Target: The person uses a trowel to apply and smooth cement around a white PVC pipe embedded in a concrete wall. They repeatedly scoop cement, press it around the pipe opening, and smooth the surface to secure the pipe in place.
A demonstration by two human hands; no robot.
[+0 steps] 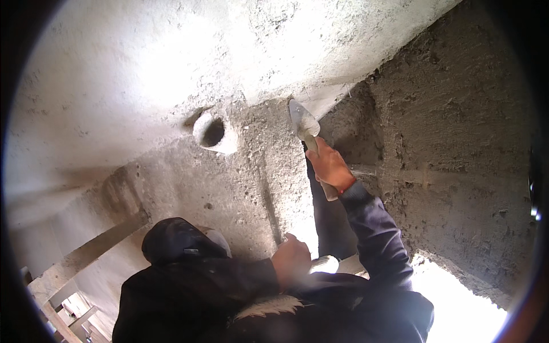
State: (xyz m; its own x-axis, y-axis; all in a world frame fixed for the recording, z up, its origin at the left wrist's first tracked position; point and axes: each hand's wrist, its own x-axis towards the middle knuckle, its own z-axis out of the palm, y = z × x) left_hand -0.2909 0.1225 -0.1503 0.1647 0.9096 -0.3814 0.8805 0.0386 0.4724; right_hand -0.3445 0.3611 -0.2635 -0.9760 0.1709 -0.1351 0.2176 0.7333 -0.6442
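Note:
My right hand, in an orange glove, is closed round the wooden handle of a pointing trowel. The handle's end sticks out below the wrist, and some grey mortar shows on the blade near the handle. The blade's tip lies against the upper edge of a rough concrete face, by the corner with a recess. My left hand is held low in front of my chest with its fingers curled. What it holds, if anything, is hidden.
A round pipe opening juts from the concrete left of the trowel. A rough plastered wall stands on the right. Wooden boards cross at lower left. Beside my left arm is a dark rounded thing, hard to make out.

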